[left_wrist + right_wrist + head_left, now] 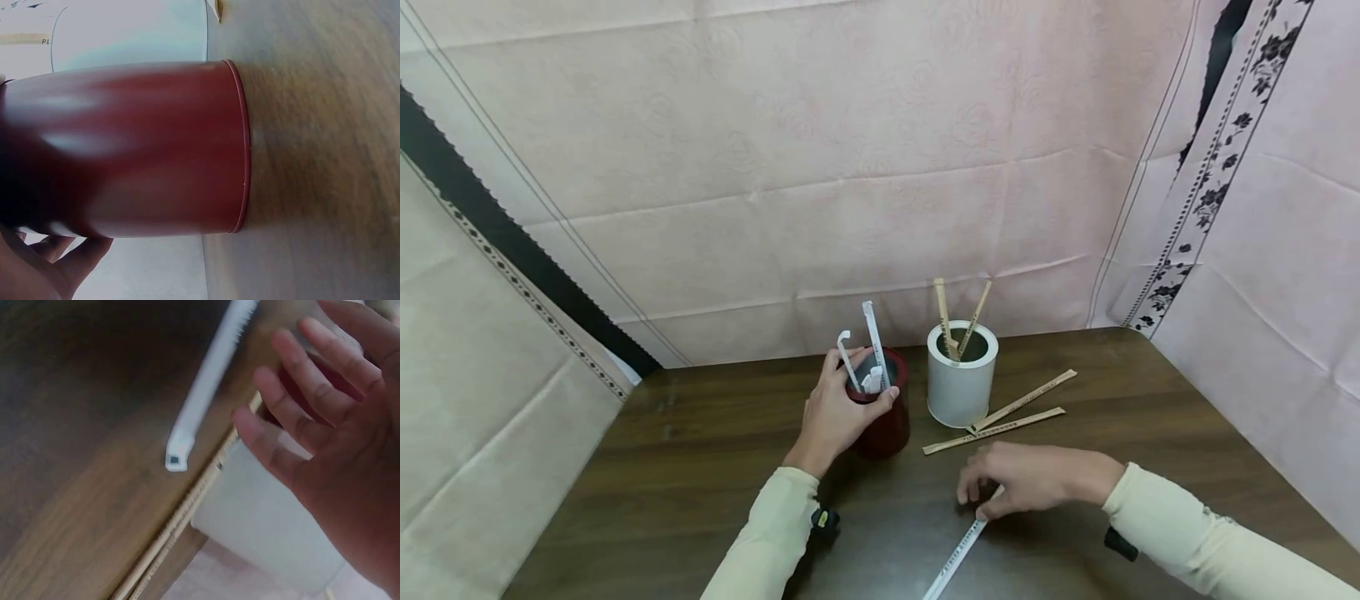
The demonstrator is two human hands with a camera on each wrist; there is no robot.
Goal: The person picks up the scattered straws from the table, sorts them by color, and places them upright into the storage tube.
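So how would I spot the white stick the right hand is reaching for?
On the dark wooden table, look nearest the person, under the right hand. The white stick lies flat there alone; the other white ones stand in the red cup, and the loose wooden sticks are tan.

Both arms wear pale cream long sleeves (775, 533), with a small black device at each wrist.

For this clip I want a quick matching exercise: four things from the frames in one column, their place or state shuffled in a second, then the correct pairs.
Things:
1. red cup
2. white cup
3. two wooden sticks
4. white plastic strip

Places or states:
A. lying flat on the table to the right of the cups
B. held by the left hand
C. lying on the table just under the right hand
D. standing with two wooden sticks inside

Pairs: 1-B, 2-D, 3-A, 4-C
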